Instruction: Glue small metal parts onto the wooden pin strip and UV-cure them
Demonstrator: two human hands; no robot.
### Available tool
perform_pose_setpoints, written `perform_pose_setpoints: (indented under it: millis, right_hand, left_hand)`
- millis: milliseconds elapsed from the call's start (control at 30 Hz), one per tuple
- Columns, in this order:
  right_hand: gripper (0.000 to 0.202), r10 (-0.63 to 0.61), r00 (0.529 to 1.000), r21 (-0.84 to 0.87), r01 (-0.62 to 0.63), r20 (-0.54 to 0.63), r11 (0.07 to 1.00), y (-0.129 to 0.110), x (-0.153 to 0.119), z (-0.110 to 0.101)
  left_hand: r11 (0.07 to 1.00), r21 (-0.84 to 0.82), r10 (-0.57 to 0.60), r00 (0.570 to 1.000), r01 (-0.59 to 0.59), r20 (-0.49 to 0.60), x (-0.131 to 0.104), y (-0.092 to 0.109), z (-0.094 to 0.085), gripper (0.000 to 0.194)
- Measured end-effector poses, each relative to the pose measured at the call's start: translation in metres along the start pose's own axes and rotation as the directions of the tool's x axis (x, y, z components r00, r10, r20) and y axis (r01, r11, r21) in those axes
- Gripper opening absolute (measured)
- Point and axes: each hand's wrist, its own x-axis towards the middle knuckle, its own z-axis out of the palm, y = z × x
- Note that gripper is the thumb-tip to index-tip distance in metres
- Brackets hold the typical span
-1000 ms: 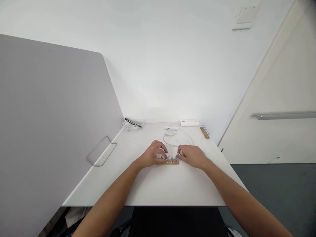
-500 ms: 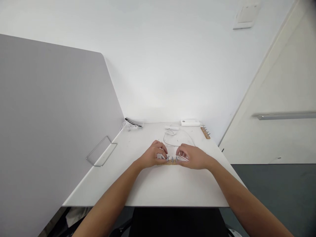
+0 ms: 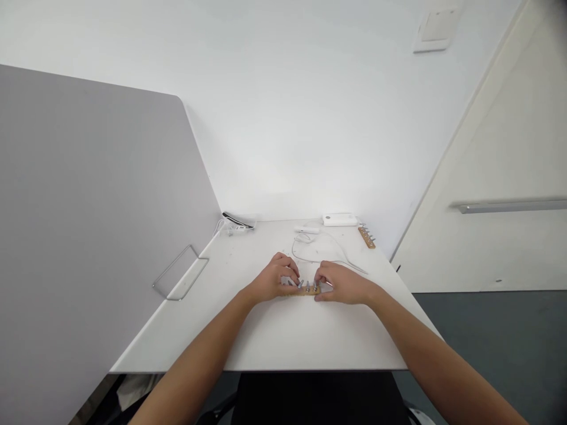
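Note:
A narrow wooden strip (image 3: 310, 291) with several upright grey metal bolts or pegs lies near the middle of the white desk. My left hand (image 3: 279, 277) is closed round its left end, the thumb in front and the fingers curled behind, hiding that end. At the other end is my right hand (image 3: 343, 283), its thumb at the strip's front side and its bent fingers behind, close to the rightmost peg. A small pale bit shows between the right thumb and fingers; I cannot make out what it is. One peg near the left fingers leans.
A second wooden strip with pegs (image 3: 367, 237) lies at the back right, beside a white box (image 3: 339, 219). A thin white cable (image 3: 330, 260) curls behind my hands. A dark, curved item (image 3: 238, 221) sits at the back left. A wire handle (image 3: 181, 271) is by the grey panel.
The right hand has shifted slightly left and closer round the strip's right end. The long white piece between its fingers no longer shows. More of the cable is visible above the wrist.

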Motion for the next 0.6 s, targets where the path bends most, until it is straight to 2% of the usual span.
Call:
perform_pose_setpoints:
  millis: [600]
  right_hand:
    - [0.033, 0.002, 1.000, -0.014, -0.002, -0.006, 1.000, 0.0000, -0.0011, 0.0016]
  left_hand:
    - [1.000, 0.028, 0.011, 1.000, -0.010, -0.012, 0.0024, 0.0050, 0.0024, 0.017]
